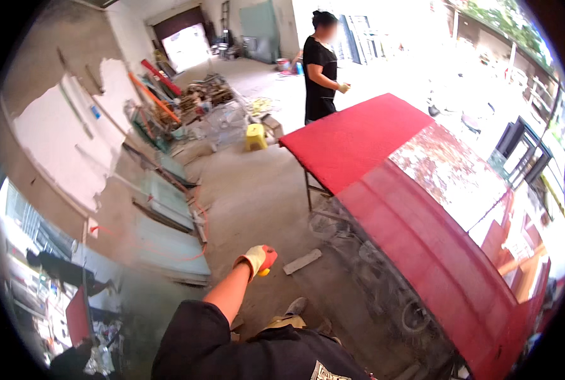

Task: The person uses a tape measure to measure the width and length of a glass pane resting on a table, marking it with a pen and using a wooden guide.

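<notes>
My left hand (pixel 257 261), in a pale glove with red-coated fingers, is out ahead of me at about the middle of the head view, fingers curled in around a small yellow piece (pixel 264 273). Only a bit of it shows under the fist; can't tell what it is. My right hand is out of view, so can't tell how open it is or what it has.

Just right of the fist, a pale board (pixel 303 261) lies flat on the concrete floor (pixel 232 183). Below: my black sleeve (pixel 194 335) and one shoe (pixel 297 306).

On my right, a long worktable on a dark metal frame (pixel 308 190). Up top: bright red panel (pixel 365 142) at the far end, duller red panel (pixel 431 266) running toward me, patchy flaked panel (pixel 444 161) on the outer side. A co-worker in black (pixel 320 69) stands beyond the far end, gloved hand (pixel 344 87) in front of the body.

Left side: greenish glass sheets (pixel 171 244) leaning low by the wall, orange cord near them. Farther off, yellow stool (pixel 256 137), scrap wood pile (pixel 209 95), bright doorway (pixel 184 47). Dark frames (pixel 523 149) far right.
</notes>
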